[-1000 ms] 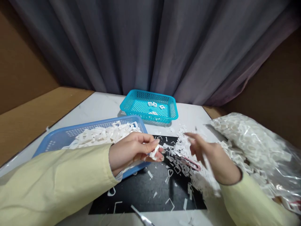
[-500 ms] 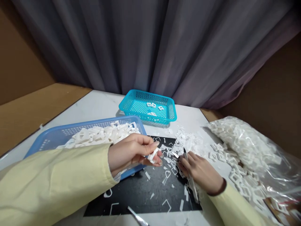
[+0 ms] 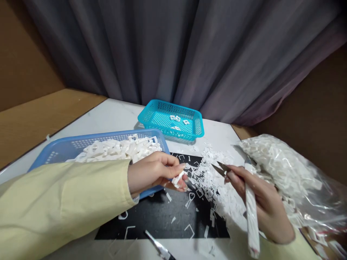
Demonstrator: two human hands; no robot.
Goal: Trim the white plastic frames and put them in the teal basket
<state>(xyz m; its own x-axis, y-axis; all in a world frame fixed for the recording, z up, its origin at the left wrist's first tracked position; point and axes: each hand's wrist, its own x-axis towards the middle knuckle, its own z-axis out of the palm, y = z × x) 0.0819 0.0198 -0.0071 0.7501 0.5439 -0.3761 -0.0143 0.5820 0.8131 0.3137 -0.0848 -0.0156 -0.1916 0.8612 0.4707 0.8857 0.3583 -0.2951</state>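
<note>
Left hand [image 3: 152,173]: pinches white piece [image 3: 178,180] at fingertips
Handling: likely light, stiff; grip outer edges
Right hand [image 3: 268,207]: grasps pointed tool [image 3: 223,167], tips ahead

Head-worn view, facing forward and down, close

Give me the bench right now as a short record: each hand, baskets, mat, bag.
left hand: left hand pinches white piece over the mat
right hand: right hand holds pointed two-bladed tool, blades apart, and white-wrapped handle
blue basket: blue basket, heaped white pieces
teal basket: teal basket, a few white pieces
mat: black mat, scattered white scraps
bag: clear bag, filled with white pieces
</note>
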